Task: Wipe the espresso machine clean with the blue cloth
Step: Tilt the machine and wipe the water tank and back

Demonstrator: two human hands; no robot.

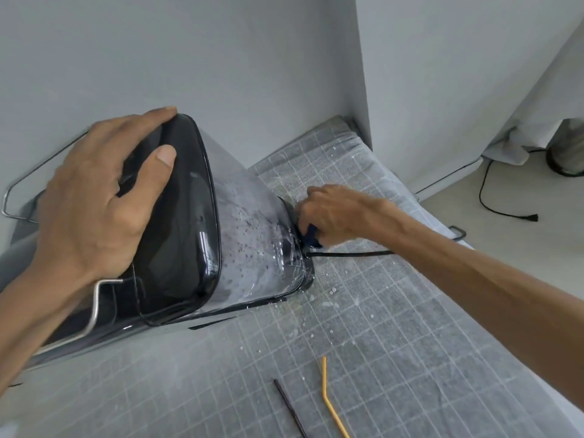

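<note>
Your gridded surface [395,358] carries the espresso machine [189,216], tipped toward the wall. Your left hand [94,197] rests spread on its dark top. Your right hand [335,213] pinches the blue cloth [311,233] at the machine's far lower edge, probably touching it. A yellow stick [328,403] lies near you.

Blue cloth [311,233] mostly hidden inside the right hand [335,213]; only a dark fold is seen below the fingers. Espresso machine [189,222] front cut off by the left frame edge, its top partly covered by the left hand [94,197]. Power cord [347,253] origin hidden behind the machine base. Dark object [568,153] far right of the machine cropped, unidentifiable.
</note>
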